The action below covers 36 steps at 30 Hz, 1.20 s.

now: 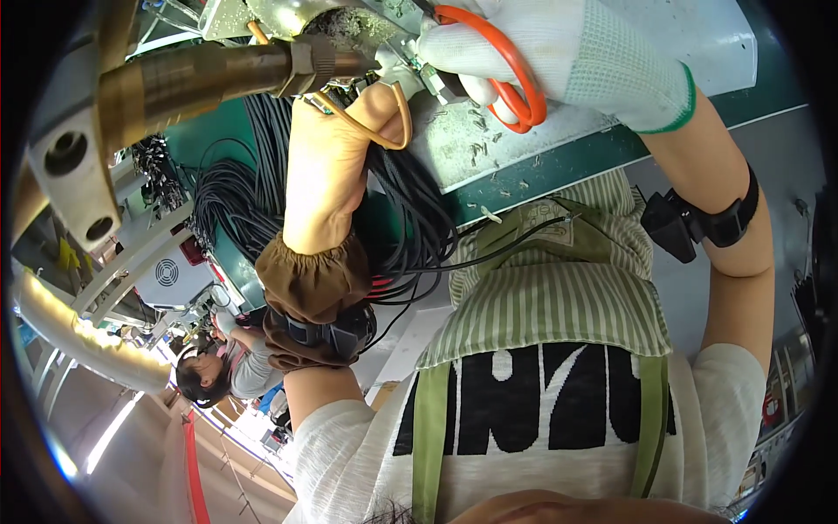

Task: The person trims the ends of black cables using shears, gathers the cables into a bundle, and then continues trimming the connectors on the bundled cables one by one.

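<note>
Bare, with a brown elastic sleeve cuff at the wrist, my left hand (327,166) reaches up to the worktop with its fingers bent. A tan curved loop (403,122) lies against its fingers; what they grip is partly hidden. My right hand (559,61), in a white knit glove with a green hem, is closed round orange-handled scissors (535,100), whose blades are mostly hidden. Between the two hands sits a small metal connector piece (443,85) with green parts; I cannot tell which hand supports it. Black cables (406,188) hang beneath my left hand.
A brass-coloured metal nozzle (201,79) juts in from the left, close above my left hand. Small metal scraps (478,153) litter the pale work surface (532,140). More coiled black cable (231,205) lies at left. Farther off, another person (218,371) sits at a bench.
</note>
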Each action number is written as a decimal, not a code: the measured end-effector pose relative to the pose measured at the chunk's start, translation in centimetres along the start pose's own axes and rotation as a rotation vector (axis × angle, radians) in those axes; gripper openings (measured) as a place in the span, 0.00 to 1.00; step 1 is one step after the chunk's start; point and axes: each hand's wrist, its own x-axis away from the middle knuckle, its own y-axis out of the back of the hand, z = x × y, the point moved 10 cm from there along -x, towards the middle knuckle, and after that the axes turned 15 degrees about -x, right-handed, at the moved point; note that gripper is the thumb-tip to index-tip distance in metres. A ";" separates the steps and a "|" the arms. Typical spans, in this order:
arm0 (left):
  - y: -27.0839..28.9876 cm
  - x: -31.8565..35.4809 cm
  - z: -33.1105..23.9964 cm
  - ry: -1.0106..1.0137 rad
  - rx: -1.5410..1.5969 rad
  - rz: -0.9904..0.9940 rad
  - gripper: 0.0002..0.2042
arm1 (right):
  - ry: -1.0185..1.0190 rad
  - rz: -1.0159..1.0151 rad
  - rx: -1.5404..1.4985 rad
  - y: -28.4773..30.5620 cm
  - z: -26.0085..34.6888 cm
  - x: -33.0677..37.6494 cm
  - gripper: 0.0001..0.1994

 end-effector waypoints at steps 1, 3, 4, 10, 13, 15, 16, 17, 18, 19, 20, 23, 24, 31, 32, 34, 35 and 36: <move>-0.1 0.1 -0.5 -0.031 -0.053 -0.014 0.12 | 0.095 0.047 0.219 -0.5 0.9 0.0 0.05; -0.4 0.3 -1.2 -0.063 -0.104 -0.029 0.12 | 0.179 0.032 0.320 -0.8 2.1 0.2 0.05; -0.4 0.3 -1.4 -0.059 -0.115 -0.066 0.11 | 0.268 0.016 0.423 -1.1 3.3 0.4 0.05; 0.3 0.6 -1.0 -0.074 -0.162 -0.111 0.08 | -0.042 0.004 -0.015 -0.6 -0.6 0.2 0.05; 0.4 0.7 -0.7 -0.082 -0.165 -0.121 0.08 | 0.503 -0.026 0.955 -3.1 3.6 1.5 0.04; 0.6 0.8 -0.6 -0.080 -0.166 -0.132 0.08 | 0.434 -0.034 0.751 -2.5 3.6 1.4 0.04; 0.7 0.9 -0.6 -0.078 -0.203 -0.142 0.09 | 0.361 -0.040 0.547 -2.0 3.3 1.2 0.04; 0.9 0.9 -0.6 -0.076 -0.239 -0.152 0.09 | 0.287 -0.044 0.343 -1.5 2.7 1.0 0.04; 1.0 0.9 -0.6 -0.074 -0.275 -0.163 0.09 | 0.289 -0.045 0.342 -1.5 2.5 1.0 0.04; 1.0 0.9 -0.7 -0.074 -0.276 -0.163 0.09 | 0.384 -0.041 0.520 -1.8 3.0 1.1 0.04; 0.8 0.8 -0.7 -0.077 -0.253 -0.152 0.10 | 0.479 -0.037 0.698 -2.3 3.4 1.4 0.04; 0.8 0.7 -0.6 -0.083 -0.209 -0.133 0.10 | 0.547 -0.086 0.746 -2.1 3.6 1.7 0.04; 0.6 0.3 -0.3 -0.080 -0.154 -0.073 0.10 | 0.518 -0.138 0.619 -1.2 3.5 1.7 0.05; 1.5 2.6 0.8 0.124 0.156 -0.419 0.09 | -0.003 -0.300 0.186 1.0 0.1 4.6 0.08; 1.7 3.1 1.6 0.085 0.182 -0.299 0.08 | -0.127 -0.248 0.143 0.6 -0.4 5.7 0.12; 1.2 4.7 2.2 0.011 0.234 -0.066 0.06 | -0.257 -0.251 0.230 0.3 0.6 6.4 0.11; 0.9 5.8 1.9 0.009 0.238 -0.078 0.06 | -0.391 -0.256 0.315 0.3 0.4 7.0 0.11; -0.8 6.3 1.5 0.083 0.170 -0.016 0.05 | -0.535 -0.277 0.408 0.8 0.0 7.9 0.10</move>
